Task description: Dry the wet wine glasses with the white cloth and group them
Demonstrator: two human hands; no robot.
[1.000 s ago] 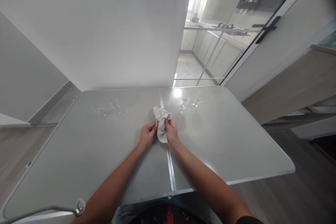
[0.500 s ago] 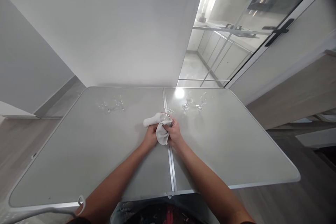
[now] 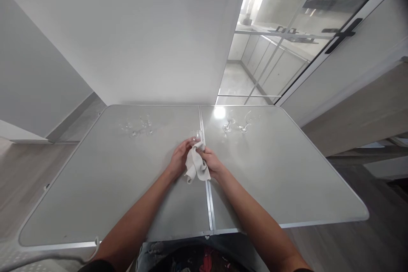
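Observation:
Over the table's middle seam, my left hand [image 3: 181, 155] has its fingers curled around the side of a clear wine glass [image 3: 196, 137]. Its bowl points away from me and its lower part is hidden by the hands and cloth. My right hand [image 3: 211, 161] is closed on a white cloth [image 3: 196, 165], which is bunched against the near end of the glass and hangs down toward me. To the right stand two clear stemmed glasses, one [image 3: 227, 126] nearer the seam and another [image 3: 244, 127] beside it.
More clear glasses [image 3: 134, 131] stand at the back left of the grey folding table [image 3: 95, 178]. A white wall [image 3: 159, 42] rises behind the table, and a glass door [image 3: 267, 59] is at the right. A cable [image 3: 96, 244] lies by the front left edge.
My left hand has moved up along the glass, which now sits slightly further left. The cloth end that stuck out leftward now hangs down between my hands.

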